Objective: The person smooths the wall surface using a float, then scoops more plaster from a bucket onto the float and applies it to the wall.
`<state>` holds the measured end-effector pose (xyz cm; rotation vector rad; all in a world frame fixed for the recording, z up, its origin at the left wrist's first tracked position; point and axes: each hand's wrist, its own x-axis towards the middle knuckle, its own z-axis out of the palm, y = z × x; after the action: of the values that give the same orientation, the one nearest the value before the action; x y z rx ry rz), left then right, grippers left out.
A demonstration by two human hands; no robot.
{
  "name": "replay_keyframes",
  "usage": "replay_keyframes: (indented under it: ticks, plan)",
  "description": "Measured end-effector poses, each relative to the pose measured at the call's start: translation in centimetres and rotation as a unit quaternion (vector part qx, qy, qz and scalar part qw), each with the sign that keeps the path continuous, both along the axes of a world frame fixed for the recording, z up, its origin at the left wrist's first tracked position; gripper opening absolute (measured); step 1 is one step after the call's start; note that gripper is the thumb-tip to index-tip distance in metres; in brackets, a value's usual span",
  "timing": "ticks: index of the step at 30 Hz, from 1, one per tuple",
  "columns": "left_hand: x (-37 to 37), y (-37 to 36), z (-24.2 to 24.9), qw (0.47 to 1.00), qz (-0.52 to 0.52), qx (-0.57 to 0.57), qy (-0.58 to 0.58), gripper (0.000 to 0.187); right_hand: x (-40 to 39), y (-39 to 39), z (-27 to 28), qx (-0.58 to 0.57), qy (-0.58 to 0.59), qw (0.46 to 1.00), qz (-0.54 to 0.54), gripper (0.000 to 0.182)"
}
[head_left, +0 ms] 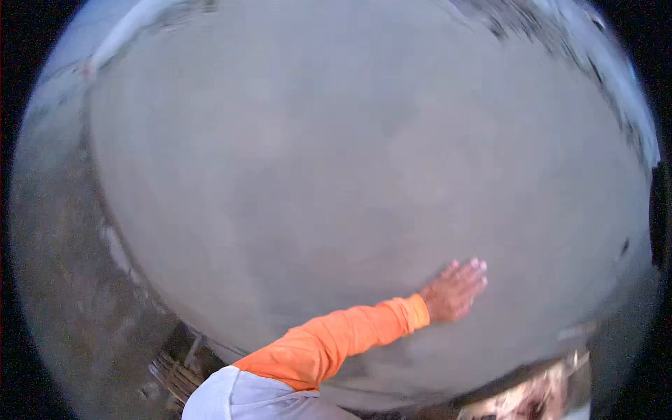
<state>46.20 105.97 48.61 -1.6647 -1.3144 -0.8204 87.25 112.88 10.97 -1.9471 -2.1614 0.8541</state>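
Observation:
My left hand (456, 290) reaches across from the lower left in an orange sleeve (350, 332). Its fingers are stretched out, with nothing visible held in them. Under or just behind it is a broad, smooth grey surface (336, 175), which fills most of the view; whether the palm touches it I cannot tell. The hand is over the lower right part of this surface. My right hand does not show.
Brownish ground (63, 266) borders the surface on the left. Wooden sticks (175, 378) lie at the lower left. A blurred pinkish, brightly lit patch (535, 399) shows at the lower right. A dark shape (659, 217) stands at the right edge.

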Motion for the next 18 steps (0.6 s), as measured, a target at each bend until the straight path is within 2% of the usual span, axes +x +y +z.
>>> replay_keyframes:
  ticks: [1, 5, 6, 8, 10, 11, 12, 14, 16, 17, 18]
  plan:
    - [0.3, -0.1, 0.3, 0.999, 0.046, -0.025, 0.009, 0.053, 1.9, -1.6, -1.5, -0.007, -0.006, 1.000, -0.027, 0.047]
    - [0.7, -0.1, 0.7, 0.996, 0.079, 0.016, 0.035, 0.043, 9.7, -12.3, -8.6, -0.077, -0.063, 0.982, -0.160, 0.048]
    - [1.0, 0.0, 1.2, 0.991, 0.084, 0.073, 0.069, 0.041, 11.9, -15.9, -11.5, -0.109, -0.082, 0.970, -0.199, 0.048]
    - [1.4, 0.3, 0.7, 0.989, 0.120, 0.056, 0.069, 0.039, 14.7, -23.8, -13.6, -0.197, -0.122, 0.932, -0.280, 0.048]
    - [0.3, 1.4, -0.1, 0.990, 0.055, 0.091, 0.093, 0.038, 16.2, -30.5, -14.1, -0.263, -0.123, 0.875, -0.387, 0.049]
    - [0.3, 1.6, -0.3, 0.986, 0.096, 0.079, 0.110, 0.034, 16.2, -33.3, -13.3, -0.293, -0.111, 0.839, -0.445, 0.049]
    - [0.2, 2.3, -0.6, 0.988, 0.040, 0.103, 0.110, 0.033, 17.5, -36.8, -17.7, -0.204, 0.020, 0.816, -0.541, 0.049]
    - [-0.7, 3.1, -1.1, 0.986, -0.017, 0.121, 0.109, 0.032, 15.7, -42.3, -17.8, -0.165, -0.062, 0.794, -0.582, 0.045]
    - [-1.2, 3.3, -1.1, 0.969, 0.146, 0.102, 0.171, 0.029, 14.2, -47.5, -18.7, -0.155, -0.050, 0.768, -0.620, 0.042]
    - [2.6, 1.7, -0.4, 0.925, 0.300, 0.060, 0.223, 0.029, 13.4, -49.7, -19.1, -0.157, -0.038, 0.758, -0.632, 0.040]
    - [2.5, 1.8, -0.5, 0.927, 0.296, 0.058, 0.224, 0.029, 12.5, -51.6, -19.6, -0.159, -0.027, 0.748, -0.644, 0.038]
